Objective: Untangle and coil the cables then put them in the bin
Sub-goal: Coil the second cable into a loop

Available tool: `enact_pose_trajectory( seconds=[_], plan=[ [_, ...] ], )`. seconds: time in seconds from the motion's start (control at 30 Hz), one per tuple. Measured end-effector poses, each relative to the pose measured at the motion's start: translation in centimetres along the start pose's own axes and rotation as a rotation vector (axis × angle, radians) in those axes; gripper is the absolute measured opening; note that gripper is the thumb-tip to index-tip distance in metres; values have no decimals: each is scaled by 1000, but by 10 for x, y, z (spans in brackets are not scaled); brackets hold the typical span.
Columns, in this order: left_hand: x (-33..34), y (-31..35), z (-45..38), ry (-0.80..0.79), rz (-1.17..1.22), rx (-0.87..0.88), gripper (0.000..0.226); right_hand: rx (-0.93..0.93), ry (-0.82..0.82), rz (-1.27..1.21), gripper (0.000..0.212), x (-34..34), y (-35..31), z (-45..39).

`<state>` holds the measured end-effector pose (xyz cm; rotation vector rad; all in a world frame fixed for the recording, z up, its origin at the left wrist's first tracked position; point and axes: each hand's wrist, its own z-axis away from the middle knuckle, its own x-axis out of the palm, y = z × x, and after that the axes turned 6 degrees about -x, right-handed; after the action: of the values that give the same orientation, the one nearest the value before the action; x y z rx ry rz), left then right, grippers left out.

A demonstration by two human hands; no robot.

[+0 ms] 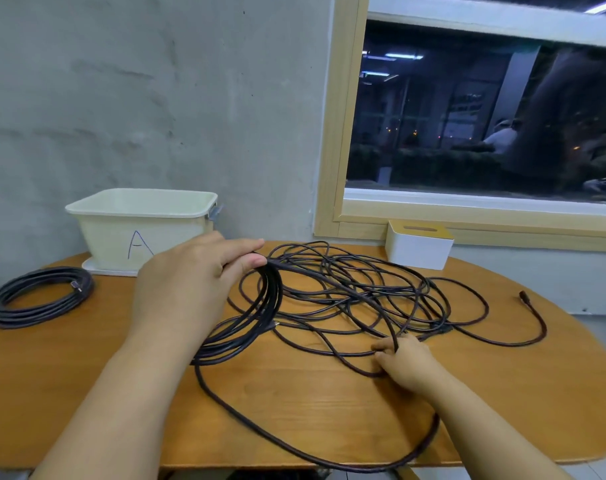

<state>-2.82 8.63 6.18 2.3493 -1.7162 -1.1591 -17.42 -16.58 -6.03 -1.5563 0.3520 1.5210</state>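
**Fingers gather loops while the tangle waits**

Fingers (246,262) of our left hand (187,282) curl round a bundle of coiled loops (260,320), lifting them so each new turn stacks neatly. Our right hand (407,362) pinches one strand of the tangled cable (346,292), likely to feed slack toward the coil. That tangle sprawls across the table (294,393), its plug end (523,295) lying well apart. A finished coil (35,299) rests beside the bin (139,233), not yet inside; we cannot see what the bin holds.
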Motion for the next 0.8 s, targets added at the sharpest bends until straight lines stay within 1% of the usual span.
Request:
enact_pose_trajectory(
  seconds=[0.07,0.13,0.2,0.23,0.27,0.3,0.37,0.5,0.6,0.7,0.73,0.8],
  plan=[
    [1,0,-1,-8,-4,-3,52,-17,67,-203,25,2,1,2],
    [0,0,-2,9,-8,-3,52,-63,187,-336,13,1,-1,8],
    [-2,-1,-4,24,-10,-21,52,-170,400,-377,5,-8,-5,16],
    [-3,0,-5,27,-7,-29,52,-229,503,-376,5,-16,-8,20],
    [-4,0,-6,31,-4,-33,52,-286,580,-364,5,-26,-11,24],
    [-5,1,-7,34,1,-33,51,-323,624,-340,5,-36,-14,26],
    [-5,2,-9,38,15,-32,48,-338,638,-285,8,-54,-17,26],
    [-4,4,-9,44,50,-54,44,-320,643,-87,25,-83,-21,30],
    [-1,6,-10,31,43,-45,45,-292,674,14,22,-103,-18,33],
    [3,10,-8,33,55,-13,44,-350,685,46,22,-119,-14,36],
    [4,12,-7,37,61,-6,44,-381,694,29,26,-124,-14,39],
    [9,16,-5,44,75,-3,43,-419,700,-59,44,-133,-15,46]
  ],
)
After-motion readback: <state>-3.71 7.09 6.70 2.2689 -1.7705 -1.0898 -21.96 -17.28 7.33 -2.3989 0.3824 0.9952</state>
